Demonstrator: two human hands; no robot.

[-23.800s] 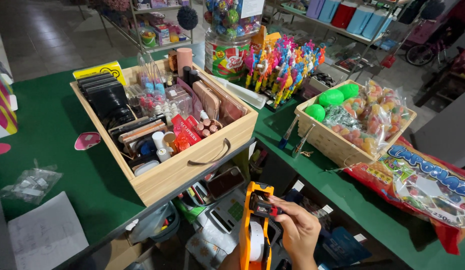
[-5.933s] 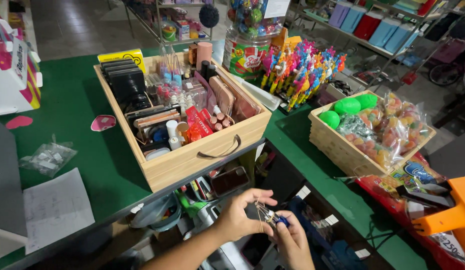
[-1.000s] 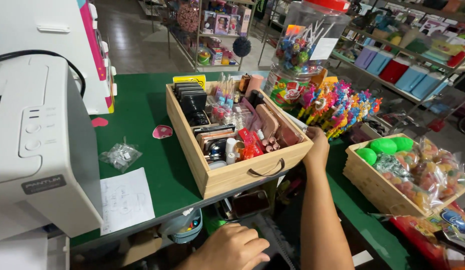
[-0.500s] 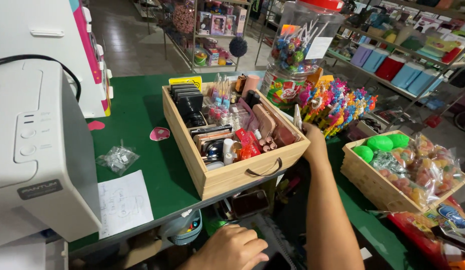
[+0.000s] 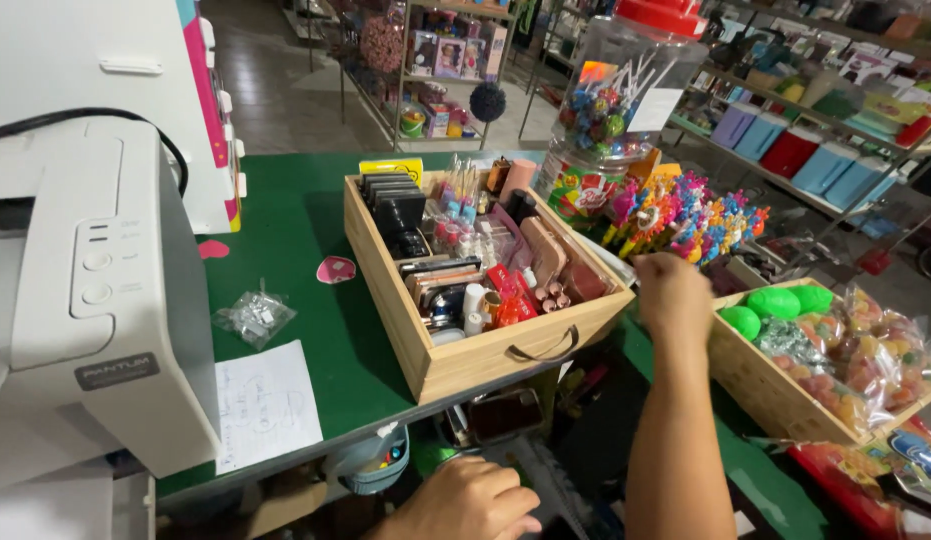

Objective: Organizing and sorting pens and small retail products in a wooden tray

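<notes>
Your right hand (image 5: 673,290) reaches out over the counter (image 5: 315,230), knuckles up and fingers curled under; you cannot tell from here whether it holds anything. It sits just beside the right end of the wooden crate (image 5: 455,355), close to the bunch of colourful pens (image 5: 685,215) standing behind it. Your left hand (image 5: 465,500) is low, below the counter's front edge, loosely curled with fingers bent; whether it grips anything is hidden. The crate, packed with small cosmetics, stands near the front edge of the green counter. To its right a second wooden box (image 5: 775,385) holds wrapped sweets and green balls (image 5: 775,302). A clear candy jar (image 5: 610,110) rises behind the crate. At the counter's left end sit a white printer (image 5: 80,300), a paper slip (image 5: 267,405) and a small plastic bag (image 5: 253,316).
</notes>
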